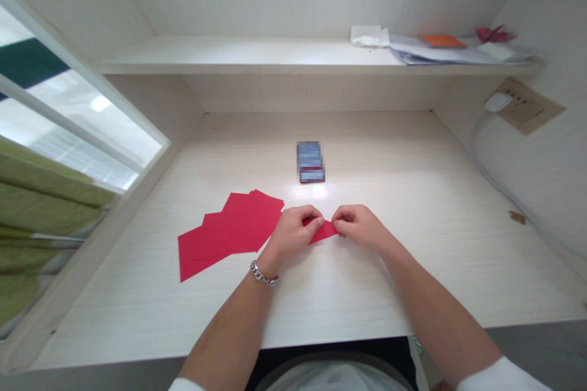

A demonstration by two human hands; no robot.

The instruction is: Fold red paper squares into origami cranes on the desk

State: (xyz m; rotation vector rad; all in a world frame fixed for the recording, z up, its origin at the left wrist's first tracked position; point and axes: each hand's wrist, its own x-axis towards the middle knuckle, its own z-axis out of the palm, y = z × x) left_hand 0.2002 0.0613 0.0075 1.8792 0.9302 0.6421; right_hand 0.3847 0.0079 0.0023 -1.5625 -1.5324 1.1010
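Note:
A small folded piece of red paper [325, 231] lies on the pale wooden desk [413, 256], pinched from both sides. My left hand [293, 229], with a silver bracelet at the wrist, has its fingers closed on the paper's left end. My right hand [360, 225] pinches the right end. Just left of my left hand lies a loose stack of several red paper sheets [229, 232], fanned out flat on the desk.
A phone [310, 162] lies face up beyond my hands. The shelf [238, 55] above holds white papers [435, 52], an orange pad [441, 41] and a red folded paper figure [493, 33]. A wall socket with a white plug and cable [498, 102] is on the right.

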